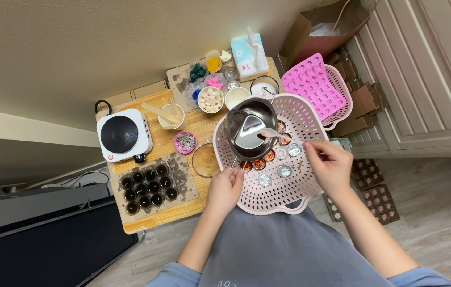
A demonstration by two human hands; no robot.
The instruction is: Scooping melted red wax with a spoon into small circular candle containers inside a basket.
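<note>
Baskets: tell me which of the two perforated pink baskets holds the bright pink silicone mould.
The far basket, up by the brown paper bag, holds the bright pink mould. The near basket, beside both hands, holds small round cups and sits under the steel pouring pot instead.

One steel melting pot [249, 127], two pink perforated baskets [294, 196], one pink silicone mould [313, 85], one hotplate [122, 134], one tissue box [249, 53], twelve dark cups [148, 187].

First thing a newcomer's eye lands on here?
Centre: a shiny steel pouring pot held by the left hand over a pale pink perforated plastic basket, while the right hand dips a small spoon into it. At left, a white single-burner hotplate sits on the wooden table.
</note>
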